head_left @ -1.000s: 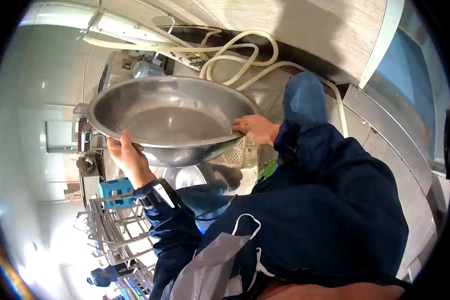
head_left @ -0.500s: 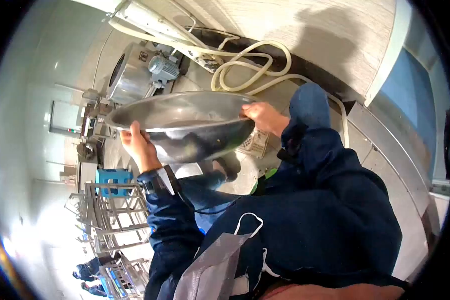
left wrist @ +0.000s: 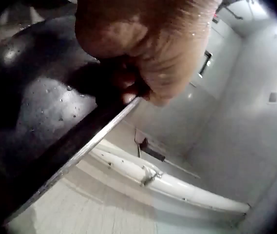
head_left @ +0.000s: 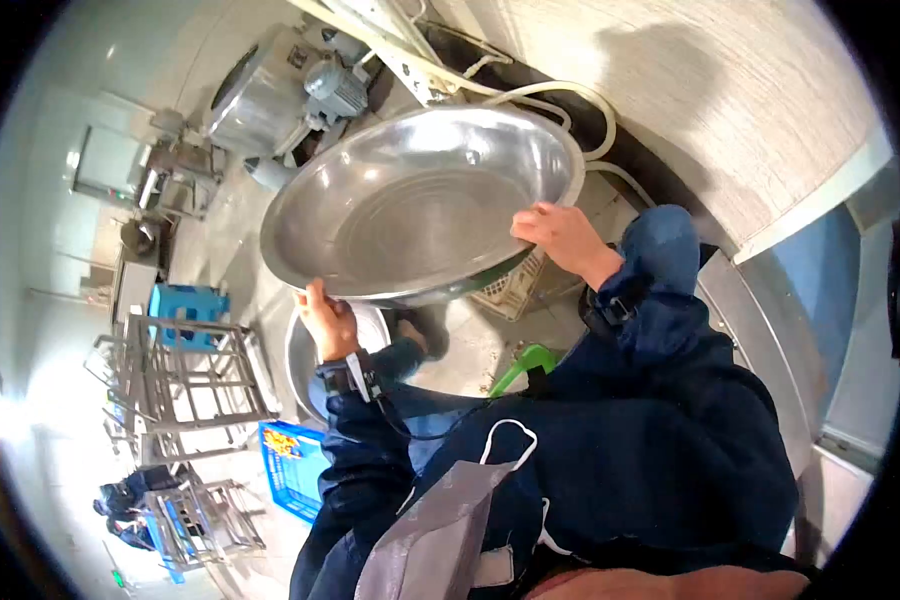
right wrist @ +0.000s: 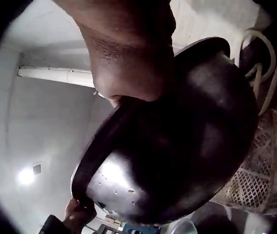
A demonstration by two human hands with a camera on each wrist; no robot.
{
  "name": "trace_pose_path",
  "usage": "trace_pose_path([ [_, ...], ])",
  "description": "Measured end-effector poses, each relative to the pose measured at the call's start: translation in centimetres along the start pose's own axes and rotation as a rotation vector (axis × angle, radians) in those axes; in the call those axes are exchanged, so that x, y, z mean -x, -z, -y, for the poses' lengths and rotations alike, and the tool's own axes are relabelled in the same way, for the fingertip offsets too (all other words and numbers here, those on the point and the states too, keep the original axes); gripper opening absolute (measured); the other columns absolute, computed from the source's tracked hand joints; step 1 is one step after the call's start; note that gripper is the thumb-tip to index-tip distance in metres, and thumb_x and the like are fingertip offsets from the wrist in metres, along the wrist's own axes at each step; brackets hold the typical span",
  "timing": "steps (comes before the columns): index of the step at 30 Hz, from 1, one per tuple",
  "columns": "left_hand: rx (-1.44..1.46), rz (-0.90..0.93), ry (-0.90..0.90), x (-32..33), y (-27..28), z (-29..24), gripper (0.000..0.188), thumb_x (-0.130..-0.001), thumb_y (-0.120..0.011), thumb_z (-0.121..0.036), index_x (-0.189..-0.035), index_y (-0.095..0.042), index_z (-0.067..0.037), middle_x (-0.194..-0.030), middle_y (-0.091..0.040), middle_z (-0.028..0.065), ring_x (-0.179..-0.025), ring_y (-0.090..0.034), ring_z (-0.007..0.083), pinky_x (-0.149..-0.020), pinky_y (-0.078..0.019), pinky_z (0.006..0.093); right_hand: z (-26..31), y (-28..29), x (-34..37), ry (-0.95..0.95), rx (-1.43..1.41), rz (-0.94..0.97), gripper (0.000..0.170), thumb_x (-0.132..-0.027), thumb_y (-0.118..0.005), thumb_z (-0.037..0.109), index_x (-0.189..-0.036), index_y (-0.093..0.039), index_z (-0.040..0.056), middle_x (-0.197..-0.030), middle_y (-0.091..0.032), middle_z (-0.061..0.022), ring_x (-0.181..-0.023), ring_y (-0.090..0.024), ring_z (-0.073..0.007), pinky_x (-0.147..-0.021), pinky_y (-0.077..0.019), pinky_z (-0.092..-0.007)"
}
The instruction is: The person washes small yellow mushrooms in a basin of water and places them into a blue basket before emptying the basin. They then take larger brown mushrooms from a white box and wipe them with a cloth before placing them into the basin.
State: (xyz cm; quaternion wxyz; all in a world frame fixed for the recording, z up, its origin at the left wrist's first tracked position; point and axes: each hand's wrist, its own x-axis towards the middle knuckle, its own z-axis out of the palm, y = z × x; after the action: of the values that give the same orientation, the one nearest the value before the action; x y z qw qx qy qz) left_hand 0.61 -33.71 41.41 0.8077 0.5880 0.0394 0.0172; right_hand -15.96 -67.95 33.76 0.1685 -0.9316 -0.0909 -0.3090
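Now I'm bringing metal basin (head_left: 425, 220) interior into fuller view, left hand (head_left: 327, 322) and right hand (head_left: 570, 243) gripping rim (head_left: 267, 240), fingers curled around it, hold seemingly staying balanced.

Your two hands are out in front, apart, both gripping.
Your left hand (head_left: 328, 322) has its fingers curled, left arm (head_left: 355, 450) stretched forward; your right hand (head_left: 567, 242) grips with bent fingers, right arm (head_left: 660, 320) angled inward, sleeves down.
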Motion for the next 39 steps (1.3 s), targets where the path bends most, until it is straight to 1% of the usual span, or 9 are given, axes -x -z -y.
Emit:
trace_pose_path([
  [8, -0.633, -0.173, 0.167, -1.5, 16.1, 20.4, 0.037, -0.072, -0.070, -0.014, -0.101, -0.055, 0.003, -0.089, -0.062, 0.0143, -0.075, -0.061, 0.0282, -0.064, -0.0508, 0.0383, 2.1, -5.5, 5.6, 0.165, 0.039, 0.626, 0.007, -0.079, -0.056, 0.013, -0.083, -0.061, 0.0092, -0.091, -0.058, -0.0052, -0.092, -0.058, -0.0245, -0.063, -0.0509, -0.0378],
  [10, -0.233, -0.500, 0.291, 2.4, 10.5, 18.3, 0.047, -0.074, -0.074, -0.018, -0.113, -0.054, -0.001, -0.105, -0.062, 0.0176, -0.088, -0.063, 0.0263, -0.070, -0.0524, 0.0337, 2.1, -8.2, 7.5, 0.245, -0.030, 0.620, 0.010, -0.080, -0.056, 0.014, -0.086, -0.062, 0.0094, -0.093, -0.056, -0.0074, -0.090, -0.057, -0.0276, -0.066, -0.0482, -0.0403],
  [11, -0.494, -0.571, 0.391, 1.4, 12.6, 20.4, 0.046, -0.081, -0.069, -0.021, -0.113, -0.050, 0.007, -0.104, -0.062, 0.0208, -0.082, -0.063, 0.0296, -0.070, -0.0533, 0.0384, 2.5, -8.9, 7.8, 0.271, -0.002, 0.650, 0.011, -0.079, -0.056, 0.014, -0.087, -0.062, 0.0096, -0.095, -0.056, -0.0073, -0.091, -0.057, -0.0276, -0.067, -0.0478, -0.0403],
  [18, -0.717, -0.553, 0.116, -2.6, 15.3, 23.8, 0.058, -0.088, -0.064, -0.030, -0.121, -0.041, 0.012, -0.100, -0.060, 0.0273, -0.080, -0.063, 0.0298, -0.066, -0.0540, 0.0439, 3.5, -10.4, 6.2, 0.281, -0.105, 0.723, 0.014, -0.078, -0.059, 0.013, -0.092, -0.061, 0.0109, -0.101, -0.056, -0.0069, -0.093, -0.056, -0.0268, -0.068, -0.0471, -0.0396],
  [23, 0.376, -0.410, 0.455, -1.2, 13.4, 17.0, 0.079, -0.093, -0.018, -0.069, -0.146, -0.029, -0.011, -0.147, -0.034, 0.0209, -0.130, -0.038, 0.0443, -0.104, -0.0362, 0.0607, 5.1, -12.7, 4.7, 0.206, -0.134, 0.767, 0.016, -0.076, -0.061, 0.012, -0.092, -0.060, 0.0102, -0.100, -0.055, -0.0069, -0.091, -0.056, -0.0283, -0.069, -0.0469, -0.0402],
  [25, 0.070, 0.343, 0.264, -2.5, 22.1, 27.8, 0.064, -0.097, -0.032, -0.054, -0.142, -0.037, -0.009, -0.140, -0.046, 0.0142, -0.127, -0.045, 0.0350, -0.104, -0.0399, 0.0510, 5.3, -12.4, 4.5, 0.179, -0.149, 0.794, 0.017, -0.075, -0.061, 0.010, -0.092, -0.060, 0.0102, -0.099, -0.055, -0.0069, -0.091, -0.055, -0.0282, -0.069, -0.0462, -0.0403],
  [26, 0.820, 0.425, 0.545, -0.3, 22.3, 29.1, 0.048, -0.100, -0.040, -0.036, -0.138, -0.042, -0.007, -0.136, -0.051, 0.0113, -0.124, -0.049, 0.0291, -0.103, -0.0417, 0.0447, 5.4, -12.0, 4.0, 0.160, -0.151, 0.806, 0.018, -0.075, -0.062, 0.010, -0.092, -0.060, 0.0103, -0.099, -0.054, -0.0069, -0.091, -0.055, -0.0282, -0.069, -0.0459, -0.0403],
  [30, 0.177, -0.116, 0.748, 6.2, 20.6, 32.9, 0.049, -0.099, -0.041, -0.037, -0.138, -0.043, -0.007, -0.135, -0.052, 0.0116, -0.123, -0.049, 0.0291, -0.102, -0.0420, 0.0445, 5.2, -12.0, 3.2, 0.126, -0.180, 0.928, 0.023, -0.074, -0.062, 0.007, -0.097, -0.058, 0.0103, -0.100, -0.053, -0.0064, -0.091, -0.054, -0.0279, -0.072, -0.0464, -0.0414],
  [39, 0.051, -0.281, 0.968, 12.5, 22.1, 34.3, 0.050, -0.098, -0.042, -0.038, -0.137, -0.044, -0.006, -0.132, -0.053, 0.0123, -0.120, -0.050, 0.0292, -0.100, -0.0427, 0.0442, 3.4, -12.8, -1.0, 0.036, -0.172, 1.025, 0.030, -0.070, -0.068, 0.009, -0.098, -0.057, 0.0096, -0.099, -0.051, -0.0065, -0.092, -0.054, -0.0281, -0.075, -0.0486, -0.0403],
])
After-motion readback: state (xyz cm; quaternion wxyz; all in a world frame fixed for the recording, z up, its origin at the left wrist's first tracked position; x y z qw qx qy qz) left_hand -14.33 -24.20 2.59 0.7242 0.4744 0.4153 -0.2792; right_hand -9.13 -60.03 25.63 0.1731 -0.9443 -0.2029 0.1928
